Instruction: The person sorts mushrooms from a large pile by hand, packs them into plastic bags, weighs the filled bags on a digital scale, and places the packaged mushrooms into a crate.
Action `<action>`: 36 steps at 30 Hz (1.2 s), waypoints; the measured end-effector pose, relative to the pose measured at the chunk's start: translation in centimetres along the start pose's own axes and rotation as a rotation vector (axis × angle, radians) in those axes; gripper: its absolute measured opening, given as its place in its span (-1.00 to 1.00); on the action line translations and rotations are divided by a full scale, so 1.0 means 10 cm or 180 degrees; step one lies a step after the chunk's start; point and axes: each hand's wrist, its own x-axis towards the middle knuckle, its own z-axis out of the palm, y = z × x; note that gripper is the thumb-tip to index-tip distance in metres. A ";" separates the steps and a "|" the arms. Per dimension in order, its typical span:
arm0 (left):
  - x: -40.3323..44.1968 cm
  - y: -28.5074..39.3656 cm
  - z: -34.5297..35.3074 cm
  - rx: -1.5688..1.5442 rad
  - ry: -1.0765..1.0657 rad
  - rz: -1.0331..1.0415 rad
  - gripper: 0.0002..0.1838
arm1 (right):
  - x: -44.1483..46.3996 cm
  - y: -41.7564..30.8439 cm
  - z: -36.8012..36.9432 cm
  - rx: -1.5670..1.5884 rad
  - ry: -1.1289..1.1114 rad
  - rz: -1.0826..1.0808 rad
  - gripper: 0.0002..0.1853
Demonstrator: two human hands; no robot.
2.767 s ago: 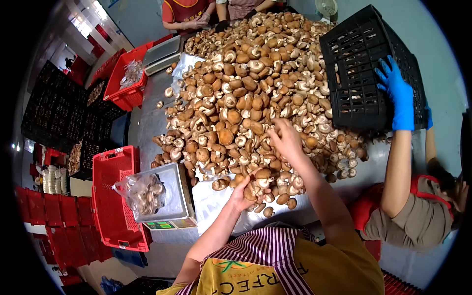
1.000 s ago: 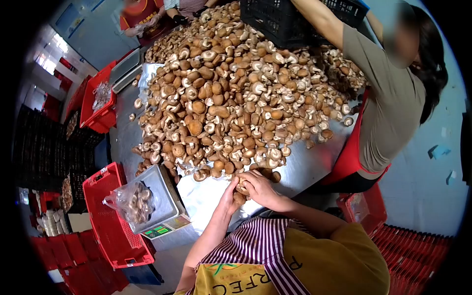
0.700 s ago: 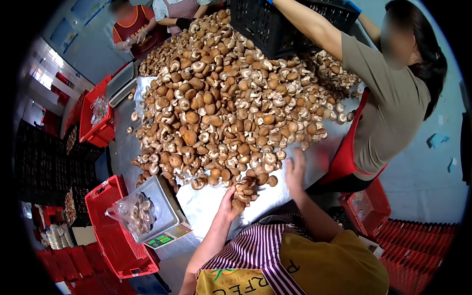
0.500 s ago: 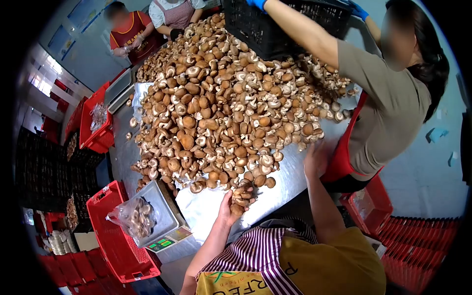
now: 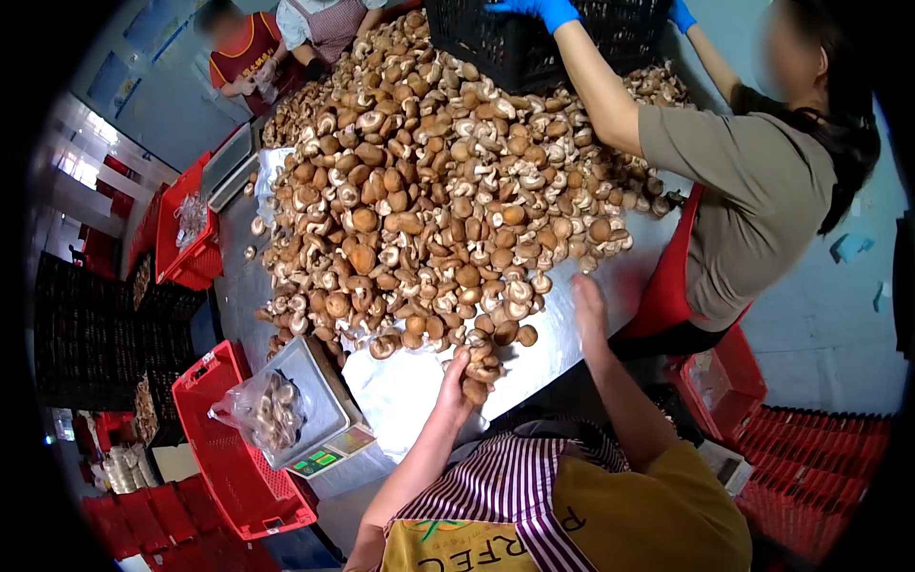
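Note:
My left hand is closed around several brown shiitake mushrooms, over the near edge of the metal table. Farther right, my right hand is held just over the tabletop with nothing in it, its fingers stretched out and slightly blurred. Beyond both hands a large heap of loose shiitake mushrooms covers much of the table. To the left of my left hand, a clear plastic bag of mushrooms rests on a digital scale with a lit green display.
A co-worker in blue gloves holds a black crate over the heap's far side. Two more people stand at the back left. Red crates sit left of the scale, and another red crate is at the right. The bare metal tabletop shows near me.
My left hand has shifted slightly right with its mushrooms. My right hand has moved a little left. The co-worker's black crate and gloved hands appear in a slightly different position.

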 end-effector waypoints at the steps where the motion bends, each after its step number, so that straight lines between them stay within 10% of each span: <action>1: 0.00 -0.01 0.11 0.0215 0.0255 0.0190 -0.50 | -0.29 -0.08 0.10 0.0425 -0.0497 0.0391 -0.53; 3: -0.01 -0.01 0.34 0.0342 0.0206 0.0477 -0.61 | -0.89 -0.35 0.29 0.1461 -0.1378 0.1300 -0.39; 6: 0.08 -0.10 0.61 0.3334 0.0284 0.2495 -0.50 | -1.34 -0.73 0.40 0.2891 -0.2096 0.1734 -0.30; 13: 0.16 -0.65 0.80 0.4322 -0.0698 0.2281 -0.30 | -1.40 -0.33 -0.08 0.4040 -0.0988 0.1585 -0.57; 15: 0.10 -0.77 0.93 0.4631 -0.1250 0.1879 -0.23 | -1.54 -0.10 -0.35 0.1196 -0.0899 -0.0181 -0.27; 17: 0.09 -1.05 1.04 0.4804 -0.1794 0.1510 -0.15 | -1.75 0.11 -0.67 0.0863 -0.0723 -0.0153 -0.35; 20: 0.03 -1.52 1.16 0.4885 -0.2950 0.0727 -0.04 | -2.32 0.64 -1.31 0.3355 -0.0266 0.1164 -0.40; 23: -0.08 -1.77 1.37 0.4605 -0.3439 0.0460 -0.02 | -2.82 0.65 -1.94 0.2795 -0.0043 0.1684 -0.37; 27: -0.05 -1.54 1.22 0.4448 -0.3290 0.0168 -0.15 | -3.47 0.85 -2.76 0.2772 0.1159 0.1988 -0.40; 30: 0.04 -1.10 0.99 0.4538 -0.2612 0.0180 -0.30 | -3.55 1.70 -3.69 0.0532 0.2007 0.3083 -0.14; 36: -0.03 -0.48 0.39 0.3771 -0.0635 0.0901 -0.54 | -1.74 1.90 -2.88 -0.2334 0.0976 0.0399 -0.60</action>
